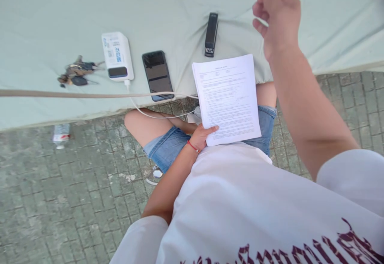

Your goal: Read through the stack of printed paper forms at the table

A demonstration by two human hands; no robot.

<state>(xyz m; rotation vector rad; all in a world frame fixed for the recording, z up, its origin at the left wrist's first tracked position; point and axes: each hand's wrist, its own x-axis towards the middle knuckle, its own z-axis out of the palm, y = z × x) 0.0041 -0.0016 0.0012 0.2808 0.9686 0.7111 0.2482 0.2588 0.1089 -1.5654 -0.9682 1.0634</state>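
Note:
A stack of printed paper sheets [229,100] lies tilted over my lap, its upper part against the table edge. My left hand [202,136] grips its lower left corner, thumb on top of the print and the other fingers hidden underneath. My right hand [277,18] is raised over the table's right part, clear of the sheets. Its fingers are loosely curled, with a gap between thumb and fingers and nothing visible in them. A black stapler [211,34] rests on the cloth just beyond the sheets, left of my right hand.
On the pale green tablecloth [168,12] lie a black smartphone [157,74], a white power bank [117,56] with a plugged-in white cable [141,110], and a bunch of keys [78,71]. A pale strap [75,93] crosses the left side. A plastic bottle [61,135] is below the table edge.

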